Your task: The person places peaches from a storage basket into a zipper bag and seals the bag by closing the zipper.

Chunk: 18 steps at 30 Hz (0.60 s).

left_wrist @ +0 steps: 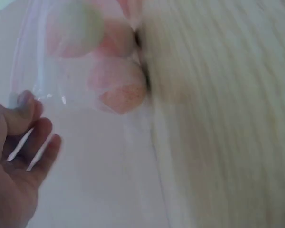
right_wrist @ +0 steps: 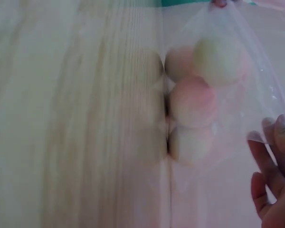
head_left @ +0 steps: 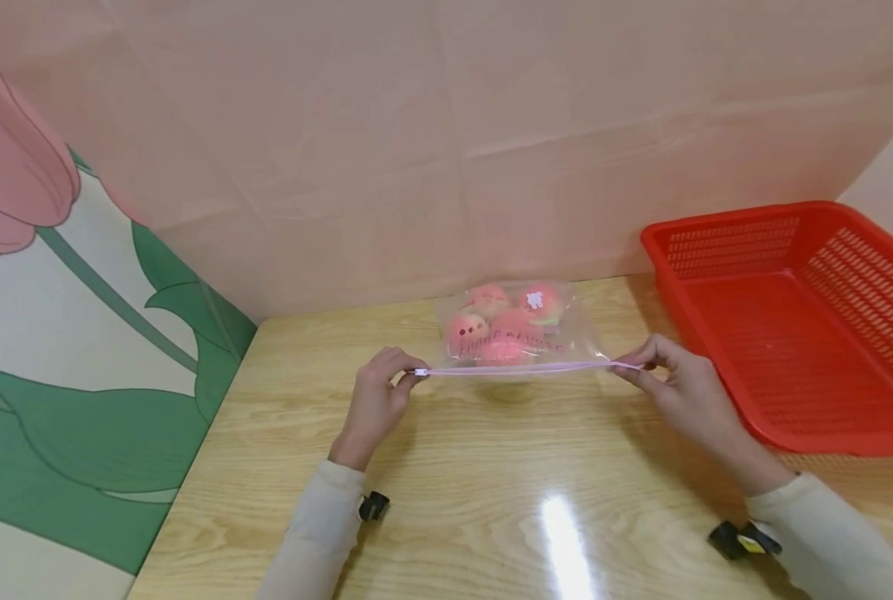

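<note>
A clear zip bag (head_left: 581,333) with a pale purple zip strip holds several peaches (head_left: 514,327), pink with yellowish-green patches. The left hand (head_left: 377,398) pinches one end of the strip, at the white slider (head_left: 421,372). At the opposite end, the right hand (head_left: 686,392) pinches the strip's corner, so the zip edge is stretched nearly straight between both hands. In the left wrist view the thumb and index finger of the left hand (left_wrist: 23,147) grip the bag's edge. The right wrist view shows peaches (right_wrist: 192,102) low in the bag, near the tabletop.
A red plastic basket (head_left: 761,375) with slotted sides stands on the right, close to the right forearm. Behind the wooden table (head_left: 484,467) rises a pinkish cloth-like backdrop (head_left: 416,150). A tulip-patterned panel (head_left: 102,375) borders the left side.
</note>
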Each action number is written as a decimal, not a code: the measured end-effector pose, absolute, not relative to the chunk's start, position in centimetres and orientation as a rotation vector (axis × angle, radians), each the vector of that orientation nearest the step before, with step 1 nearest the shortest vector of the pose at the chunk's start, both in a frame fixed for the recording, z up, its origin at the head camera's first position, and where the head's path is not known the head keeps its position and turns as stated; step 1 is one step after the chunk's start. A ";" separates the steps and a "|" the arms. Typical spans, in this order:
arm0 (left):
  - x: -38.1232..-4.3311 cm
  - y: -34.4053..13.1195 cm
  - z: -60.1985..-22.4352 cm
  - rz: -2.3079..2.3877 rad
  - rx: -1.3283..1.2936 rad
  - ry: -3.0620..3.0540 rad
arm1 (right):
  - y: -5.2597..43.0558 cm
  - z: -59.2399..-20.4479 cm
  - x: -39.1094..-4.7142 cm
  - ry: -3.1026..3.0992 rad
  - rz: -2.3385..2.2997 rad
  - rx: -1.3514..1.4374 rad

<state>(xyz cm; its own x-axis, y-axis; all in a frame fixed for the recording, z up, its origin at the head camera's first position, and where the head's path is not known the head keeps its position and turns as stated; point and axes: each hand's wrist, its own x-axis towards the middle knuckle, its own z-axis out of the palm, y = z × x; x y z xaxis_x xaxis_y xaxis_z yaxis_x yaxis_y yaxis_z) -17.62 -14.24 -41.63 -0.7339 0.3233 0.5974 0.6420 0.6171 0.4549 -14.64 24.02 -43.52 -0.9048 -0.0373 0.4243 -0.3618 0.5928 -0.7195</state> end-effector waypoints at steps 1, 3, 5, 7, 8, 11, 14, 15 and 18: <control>-17.7 -14.3 -41.7 -0.944 -0.740 -2.420 | 24.0 -43.5 -14.7 -2.465 1.239 0.338; -17.8 -14.5 -41.8 -0.986 -0.677 -2.522 | 24.0 -43.6 -14.8 -2.488 1.255 0.370; -18.0 -14.6 -41.9 -1.034 -0.613 -2.628 | 24.1 -43.7 -15.0 -2.531 1.272 0.379; -18.1 -14.6 -41.9 -1.083 -0.571 -2.720 | 24.2 -43.7 -15.1 -2.587 1.218 0.390; -18.1 -14.6 -41.9 -1.103 -0.554 -2.765 | 24.2 -43.6 -15.1 -2.620 1.163 0.400; -17.8 -14.6 -41.9 -1.129 -0.566 -2.867 | 24.4 -43.4 -15.0 -2.701 0.973 0.466; -17.2 -14.9 -42.1 -1.115 -0.627 -2.939 | 24.4 -43.2 -14.7 -2.738 0.810 0.550; -17.0 -15.0 -42.2 -1.109 -0.654 -2.950 | 24.3 -43.2 -14.6 -2.737 0.783 0.585; -16.7 -15.3 -42.4 -1.087 -0.720 -2.958 | 23.9 -43.4 -14.5 -2.708 0.726 0.686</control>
<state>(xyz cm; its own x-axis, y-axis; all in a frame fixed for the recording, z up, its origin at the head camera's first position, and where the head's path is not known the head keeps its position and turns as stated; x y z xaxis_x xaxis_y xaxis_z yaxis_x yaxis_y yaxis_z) -16.74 -15.32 -42.41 -0.8967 0.4376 0.0662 0.3764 0.6753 0.6343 -14.47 23.91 -43.42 -0.8564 -0.3751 0.3548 -0.5022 0.7644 -0.4043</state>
